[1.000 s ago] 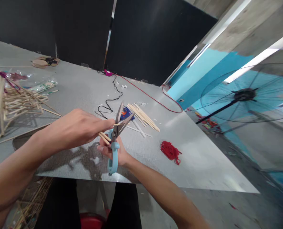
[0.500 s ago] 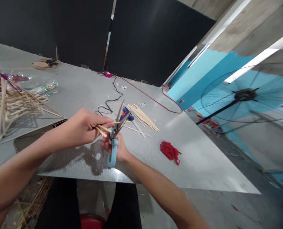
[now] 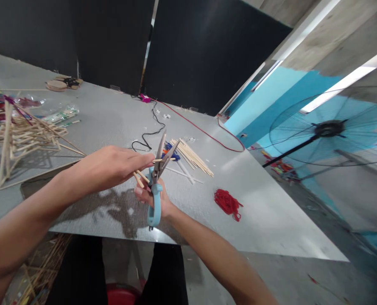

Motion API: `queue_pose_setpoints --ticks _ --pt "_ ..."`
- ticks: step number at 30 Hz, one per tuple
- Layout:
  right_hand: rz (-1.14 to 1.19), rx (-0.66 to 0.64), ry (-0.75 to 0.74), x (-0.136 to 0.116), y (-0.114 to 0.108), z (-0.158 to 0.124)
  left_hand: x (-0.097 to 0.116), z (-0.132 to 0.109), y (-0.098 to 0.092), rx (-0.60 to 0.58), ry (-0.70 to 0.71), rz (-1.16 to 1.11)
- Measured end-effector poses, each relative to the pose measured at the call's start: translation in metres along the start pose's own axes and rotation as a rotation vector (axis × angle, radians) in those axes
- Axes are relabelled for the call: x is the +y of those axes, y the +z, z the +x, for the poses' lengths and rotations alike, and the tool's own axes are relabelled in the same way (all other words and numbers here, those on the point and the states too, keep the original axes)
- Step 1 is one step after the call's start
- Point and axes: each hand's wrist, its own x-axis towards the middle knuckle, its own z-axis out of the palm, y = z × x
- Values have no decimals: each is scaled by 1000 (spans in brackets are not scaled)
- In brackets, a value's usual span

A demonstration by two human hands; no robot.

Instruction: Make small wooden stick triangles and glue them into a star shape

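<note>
My left hand [image 3: 116, 163] is closed on a few thin wooden sticks [image 3: 139, 179] above the near part of the table. One stick runs out past the fingertips and lies between the parted blades of the scissors [image 3: 157, 199]. My right hand [image 3: 159, 199] grips the light blue handles, with the blades pointing up and away from me. Behind the blades lie a blue and orange item [image 3: 174, 156], partly hidden, and a bundle of wooden sticks [image 3: 194, 157].
A frame of joined sticks [image 3: 29, 135] stands at the left, near plastic packets [image 3: 61, 114]. Red yarn [image 3: 227, 203] lies at the right. A black cable [image 3: 150, 135] and a red cord [image 3: 201, 131] cross the grey table [image 3: 271, 220].
The stick now reaches farther across between the scissor blades, and the blades stand wider apart. Both hands have shifted slightly to the right in view.
</note>
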Motion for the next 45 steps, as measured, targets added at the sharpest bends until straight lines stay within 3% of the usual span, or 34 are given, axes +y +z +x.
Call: queue_pose_setpoints --ticks 3,10,13,18,22,25,28,31,34,37,39,45 --pt "48 45 -3 3 -1 2 -2 2 2 48 58 -65" --pt "49 77 -13 4 -14 21 -1 17 11 0 -315 -486" --pt "32 66 -52 8 -19 25 1 19 11 -4 -386 -583" --pt "-2 2 -36 5 -19 18 -3 11 15 91 -185 -368" --pt "-43 -32 -5 -2 -16 12 -8 6 12 -14 -37 -126" --pt "-38 -37 2 -1 -15 11 -8 6 9 -65 -8 -29" --pt "4 -22 -44 1 -15 11 -6 7 11 -33 -45 -94" --pt "15 27 -90 1 -15 13 -2 9 18 74 -135 -247" --pt "2 70 -81 0 -15 16 1 12 24 143 -219 -420" --pt "-22 55 -56 1 -15 17 1 12 24 176 -211 -459" --pt "-50 22 -46 1 -16 16 -1 10 21 170 -145 -370" --pt "-78 -112 -25 -8 -14 9 -11 3 8 -25 38 99"
